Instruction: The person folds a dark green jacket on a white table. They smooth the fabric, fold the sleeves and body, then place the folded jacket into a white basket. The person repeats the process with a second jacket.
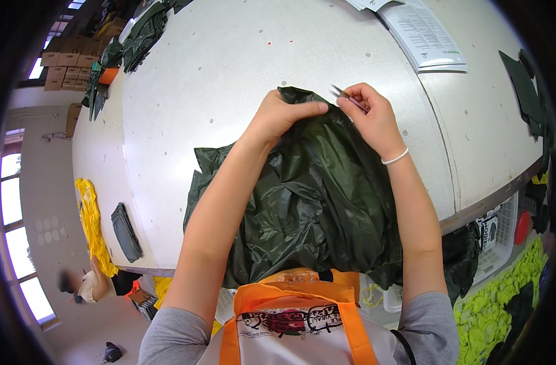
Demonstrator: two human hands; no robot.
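Observation:
A dark green, shiny rain garment (308,201) lies bunched over the near edge of the table, with a zip running along its right side. My left hand (282,117) grips the garment's upper edge, thumb pressed on the fabric. Close beside it, my right hand (374,121) is closed around small metal thread snips (339,92). Their tips point up and to the left, just above the garment's edge. Whether the blades touch the fabric or a thread is too small to tell.
A large white table (187,91) spreads ahead. Stacked printed sheets (427,39) lie far right, dark green pieces (524,91) beyond. Folded dark fabric (126,231) and a yellow garment (90,225) lie left, near another person (95,283). A white crate (500,237) stands below the right edge.

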